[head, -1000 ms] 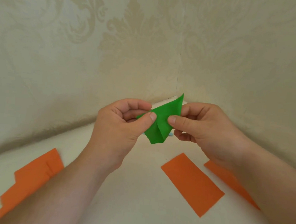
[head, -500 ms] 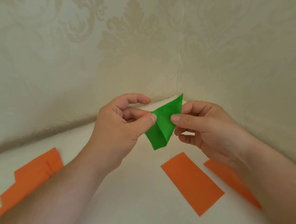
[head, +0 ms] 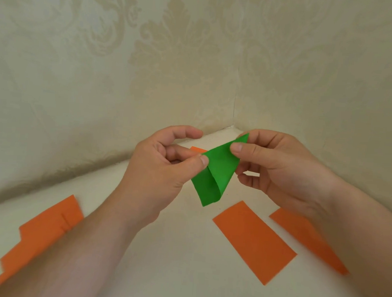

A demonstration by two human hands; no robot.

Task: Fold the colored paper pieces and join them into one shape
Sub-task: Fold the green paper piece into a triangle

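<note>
The green paper (head: 214,172) is held in the air above the desk (head: 181,275), pinched by the left hand (head: 163,169) at its left edge and by the right hand (head: 279,168) near its top tip. Compared with a second ago the right thumb has climbed toward the tip and the lower flap has loosened into a curl. This fold looks unfinished, and the orange pieces (head: 253,240) lie unjoined on the desk.

Cream damask wallpaper (head: 150,64) on two walls meeting at corner; off-white surface (head: 181,275) below.
</note>
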